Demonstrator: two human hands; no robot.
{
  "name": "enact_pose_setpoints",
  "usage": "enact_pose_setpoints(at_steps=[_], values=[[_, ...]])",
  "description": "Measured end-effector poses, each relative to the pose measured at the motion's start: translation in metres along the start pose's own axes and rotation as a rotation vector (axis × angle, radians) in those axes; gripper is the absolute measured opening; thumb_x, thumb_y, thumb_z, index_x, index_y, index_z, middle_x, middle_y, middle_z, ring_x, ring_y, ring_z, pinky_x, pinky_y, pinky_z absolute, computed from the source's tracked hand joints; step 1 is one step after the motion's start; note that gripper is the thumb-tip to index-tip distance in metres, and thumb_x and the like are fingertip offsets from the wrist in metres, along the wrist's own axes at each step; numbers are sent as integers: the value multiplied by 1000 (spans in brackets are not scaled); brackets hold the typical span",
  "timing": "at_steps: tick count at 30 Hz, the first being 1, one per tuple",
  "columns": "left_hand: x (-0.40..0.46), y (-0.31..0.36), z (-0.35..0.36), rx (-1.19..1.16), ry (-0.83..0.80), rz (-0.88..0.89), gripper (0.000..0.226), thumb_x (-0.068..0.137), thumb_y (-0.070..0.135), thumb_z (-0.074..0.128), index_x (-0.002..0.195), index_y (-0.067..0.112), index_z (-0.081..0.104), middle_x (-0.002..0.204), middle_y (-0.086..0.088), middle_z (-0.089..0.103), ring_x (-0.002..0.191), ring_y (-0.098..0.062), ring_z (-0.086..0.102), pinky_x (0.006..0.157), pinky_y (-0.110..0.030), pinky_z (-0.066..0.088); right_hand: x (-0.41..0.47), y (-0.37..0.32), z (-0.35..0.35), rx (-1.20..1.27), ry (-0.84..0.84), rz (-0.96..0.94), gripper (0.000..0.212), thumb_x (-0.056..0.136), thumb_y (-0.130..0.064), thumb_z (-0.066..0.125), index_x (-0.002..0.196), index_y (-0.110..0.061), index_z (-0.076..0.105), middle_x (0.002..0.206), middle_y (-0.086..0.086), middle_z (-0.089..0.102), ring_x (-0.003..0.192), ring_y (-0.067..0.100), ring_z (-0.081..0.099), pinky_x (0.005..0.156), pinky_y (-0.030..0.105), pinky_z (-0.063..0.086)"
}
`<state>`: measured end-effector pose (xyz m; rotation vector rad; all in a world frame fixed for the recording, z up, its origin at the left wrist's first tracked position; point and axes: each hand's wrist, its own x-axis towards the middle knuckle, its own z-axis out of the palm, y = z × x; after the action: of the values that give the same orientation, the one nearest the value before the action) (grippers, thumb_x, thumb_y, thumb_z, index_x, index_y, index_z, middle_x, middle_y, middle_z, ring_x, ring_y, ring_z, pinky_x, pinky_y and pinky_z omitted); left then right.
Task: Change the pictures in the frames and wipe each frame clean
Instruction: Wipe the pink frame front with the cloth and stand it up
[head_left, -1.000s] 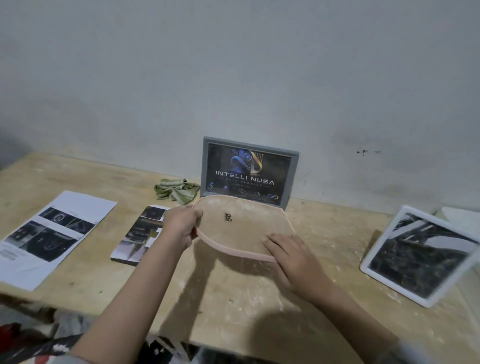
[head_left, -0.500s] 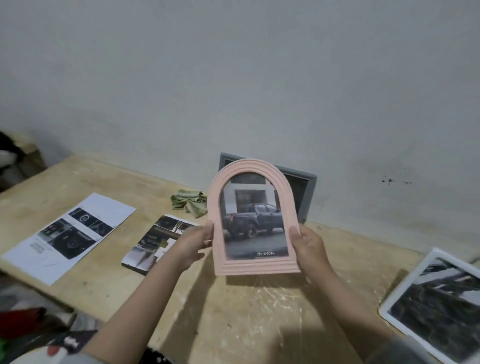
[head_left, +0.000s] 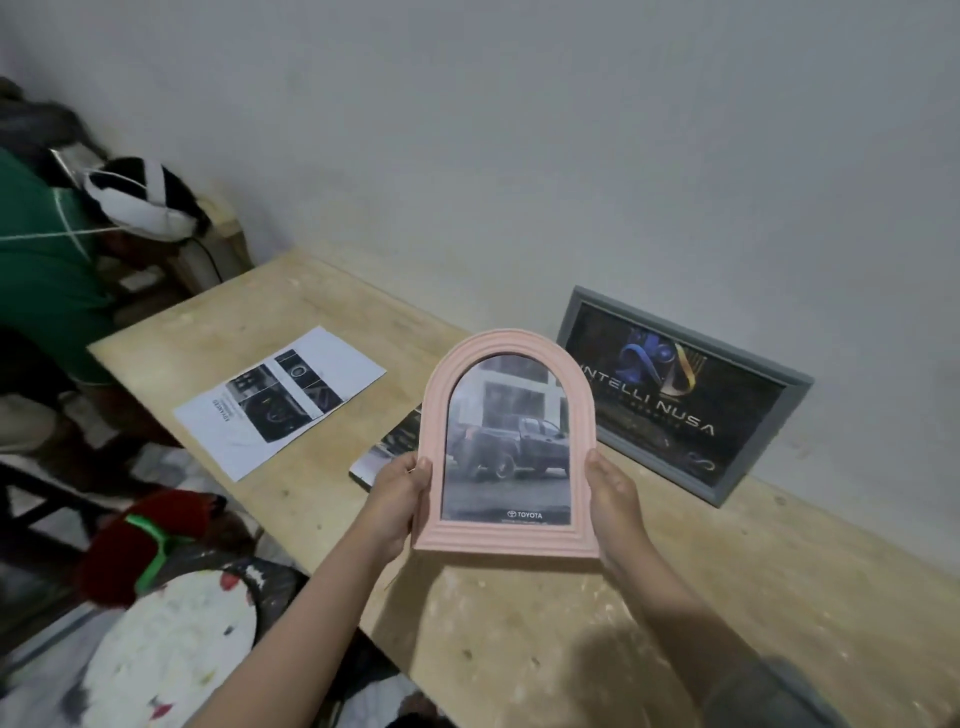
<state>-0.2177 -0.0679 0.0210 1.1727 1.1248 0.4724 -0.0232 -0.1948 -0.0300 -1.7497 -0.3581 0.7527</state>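
- The wooden table (head_left: 779, 597) runs from 9 o'clock down to 4 o'clock, its far edge against a pale wall (head_left: 519, 130).
- A grey frame (head_left: 748, 371) leans on that wall at 2 o'clock, showing a dark picture with a gold and blue logo and the words "INTELLI NUSA".
- The pink arched frame (head_left: 434, 431) is held upright above the table at the centre, front towards the camera. It holds a picture (head_left: 511, 447) of a dark pickup truck, with "TOYOTA" printed at the bottom.
- A printed sheet (head_left: 283, 402) lies flat on the table at 9 o'clock, well apart from the pink frame.
- A small stack of prints (head_left: 387, 452) lies just left of the pink frame, partly hidden behind it.
- The left hand (head_left: 397, 501) grips the pink frame's lower left edge, thumb on the front rim.
- The right hand (head_left: 613, 501) grips the lower right edge, thumb along the side.
- At 10 o'clock, beyond the table, there is a green garment (head_left: 41, 291).
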Motion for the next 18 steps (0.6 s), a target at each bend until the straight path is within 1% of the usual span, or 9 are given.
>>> enact_pose_setpoints(at_steps=[1,2,4,6,8,9,12,15,18], values=[[6,-1,-8,-5,39,4,27,102,17,40,100,1,62,96,-18,68,90,-33,64,86,-42,51,7,1,10,-19,-24,11,39,81,-69,45,95,-42,67,98,-15,69,104,23,62,101,49,43],[10,0,-16,-3,84,12,26,102,16,40,94,3,61,90,-17,66,83,-32,63,77,-36,54,14,1,22,-35,-55,15,43,79,-72,44,97,-41,68,95,-13,72,99,23,65,96,50,46],[22,4,-38,16,178,16,28,101,14,40,80,8,57,72,-12,56,62,-22,51,53,-24,45,25,-7,48,-104,-100,-6,49,78,-74,40,98,-38,67,87,-7,73,85,23,69,85,50,53],[36,7,-63,40,241,16,29,101,16,40,76,11,55,68,-8,49,59,-19,44,51,-26,36,43,-14,74,-197,-73,-54,49,78,-69,38,87,-30,65,81,-3,71,80,25,68,79,51,54],[51,10,-84,30,297,15,29,101,18,40,79,11,56,68,-8,51,58,-19,45,52,-28,35,57,-29,96,-306,-47,-95,39,82,-58,42,89,-26,63,89,-4,68,89,27,64,83,48,52],[61,12,-96,16,324,8,28,102,18,39,81,11,57,66,-7,52,57,-19,45,51,-27,36,67,-35,109,-377,-43,-124,31,87,-48,45,100,-25,63,101,-1,66,97,27,62,86,43,50],[83,19,-121,-15,379,-25,27,101,18,39,83,10,57,62,-6,51,52,-20,46,47,-26,35,107,-46,137,-671,-59,-277,38,93,-26,51,128,-10,50,125,11,55,114,29,52,91,36,43],[102,24,-135,-10,387,-45,25,101,18,38,85,7,52,58,-8,44,46,-18,41,42,-23,32,150,-50,155,-916,-101,-354,46,90,-27,52,130,-8,42,132,17,46,121,34,43,97,41,39],[121,25,-143,-60,377,-70,25,101,18,37,80,9,49,49,-4,38,37,-16,36,36,-21,27,184,-52,169,-1086,-124,-287,66,86,-33,55,142,-12,27,149,15,28,137,35,27,110,49,29]])
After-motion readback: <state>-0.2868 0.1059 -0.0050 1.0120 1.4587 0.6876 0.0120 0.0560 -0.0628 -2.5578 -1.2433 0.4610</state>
